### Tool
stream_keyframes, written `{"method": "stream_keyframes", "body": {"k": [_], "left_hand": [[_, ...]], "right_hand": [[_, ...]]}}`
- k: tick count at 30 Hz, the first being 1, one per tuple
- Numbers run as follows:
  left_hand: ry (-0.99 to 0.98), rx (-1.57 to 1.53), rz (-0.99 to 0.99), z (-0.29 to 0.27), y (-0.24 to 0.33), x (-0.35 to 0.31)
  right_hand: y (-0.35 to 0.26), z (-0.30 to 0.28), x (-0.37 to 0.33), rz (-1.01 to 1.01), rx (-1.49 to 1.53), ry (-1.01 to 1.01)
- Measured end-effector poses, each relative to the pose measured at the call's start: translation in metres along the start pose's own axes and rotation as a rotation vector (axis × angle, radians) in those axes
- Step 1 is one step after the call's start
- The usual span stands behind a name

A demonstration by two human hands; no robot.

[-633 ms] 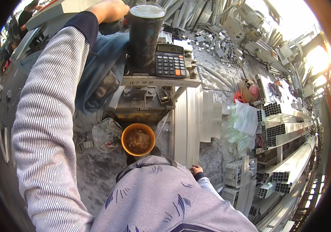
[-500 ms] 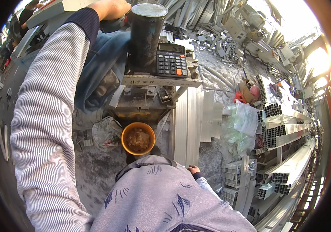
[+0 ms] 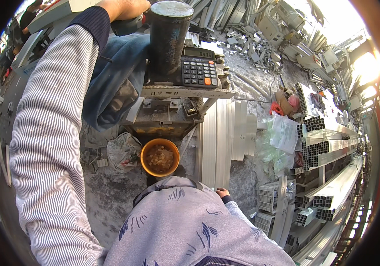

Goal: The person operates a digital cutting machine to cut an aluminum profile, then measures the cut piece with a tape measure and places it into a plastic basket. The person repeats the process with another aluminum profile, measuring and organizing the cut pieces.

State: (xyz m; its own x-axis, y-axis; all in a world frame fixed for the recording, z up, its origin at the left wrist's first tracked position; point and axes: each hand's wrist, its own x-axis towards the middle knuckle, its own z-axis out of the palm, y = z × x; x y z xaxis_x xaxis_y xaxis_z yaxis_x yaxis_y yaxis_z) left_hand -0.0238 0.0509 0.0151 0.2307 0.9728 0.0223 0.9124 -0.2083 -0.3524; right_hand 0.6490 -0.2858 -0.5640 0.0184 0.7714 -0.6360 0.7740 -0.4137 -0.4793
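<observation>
Left hand (image 3: 125,8) stretches forward near one cylinder (image 3: 167,42), one calculator (image 3: 198,68); right hand (image 3: 222,193) is low; either's grip cannot be told.

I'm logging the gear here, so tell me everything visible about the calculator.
The calculator is dark and looks plastic, with a greyish display along its top, showing digits. Below are rows of mostly dark keys, plus a large orange key at lower right and a smaller one higher up. It sits face up on the ledge, right of the dark cylinder; whether those two touch is unclear. The left hand and right hand are off it.
</observation>
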Motion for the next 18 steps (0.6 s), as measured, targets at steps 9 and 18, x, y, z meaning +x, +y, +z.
{"method": "stream_keyframes", "body": {"k": [9,18], "left_hand": [[0.08,0.023,0.051,0.001,0.002,-0.002],[0.09,0.072,0.065,-0.001,0.004,-0.003]], "right_hand": [[-0.048,-0.005,-0.013,0.167,0.216,0.02],[-0.028,0.003,-0.007,0.026,0.123,-0.025]]}}
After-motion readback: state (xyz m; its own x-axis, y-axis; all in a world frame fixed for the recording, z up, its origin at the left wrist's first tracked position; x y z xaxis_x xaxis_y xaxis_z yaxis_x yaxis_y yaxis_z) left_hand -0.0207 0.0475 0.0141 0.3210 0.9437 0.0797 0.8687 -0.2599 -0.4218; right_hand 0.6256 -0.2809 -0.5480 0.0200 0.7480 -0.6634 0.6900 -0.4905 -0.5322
